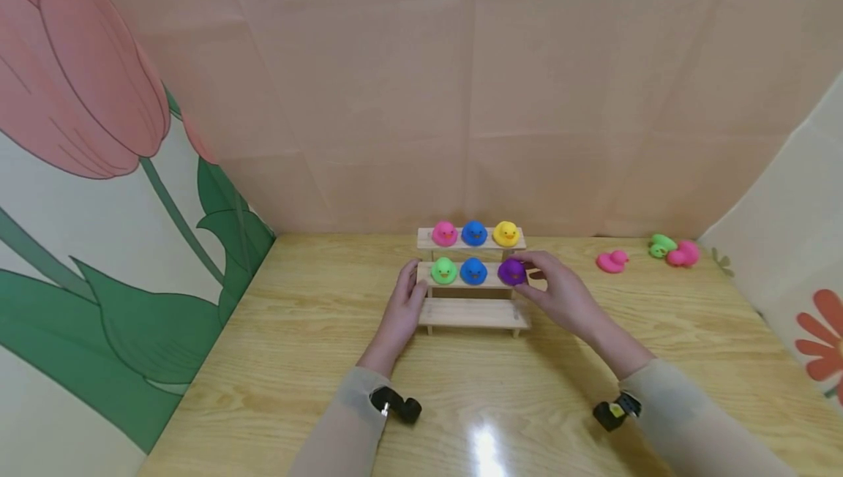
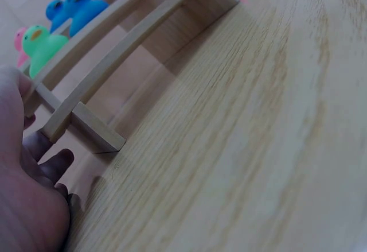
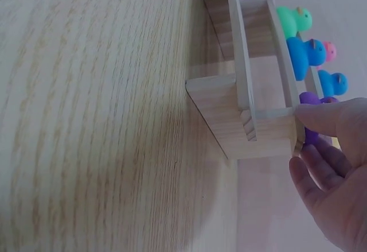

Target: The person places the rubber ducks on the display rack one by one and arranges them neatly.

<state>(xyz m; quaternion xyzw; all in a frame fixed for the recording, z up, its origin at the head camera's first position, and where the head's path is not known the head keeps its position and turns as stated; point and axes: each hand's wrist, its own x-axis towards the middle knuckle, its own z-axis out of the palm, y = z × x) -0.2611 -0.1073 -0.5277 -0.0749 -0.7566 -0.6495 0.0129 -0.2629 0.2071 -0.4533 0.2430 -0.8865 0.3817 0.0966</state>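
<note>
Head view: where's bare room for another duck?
Free: whole bottom shelf; table between sleeves, before the rack; table left of the left hand. Crowded: top shelf and middle shelf, three ducks each, right hand at the latter's right end; table's back right, loose ducks.

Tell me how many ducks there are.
9. Top step: pink duck, blue duck, yellow duck. Middle step: green duck, second blue duck, purple duck held by the right hand. Table, right of the rack: second pink duck, then second green duck beside third pink duck.
</note>
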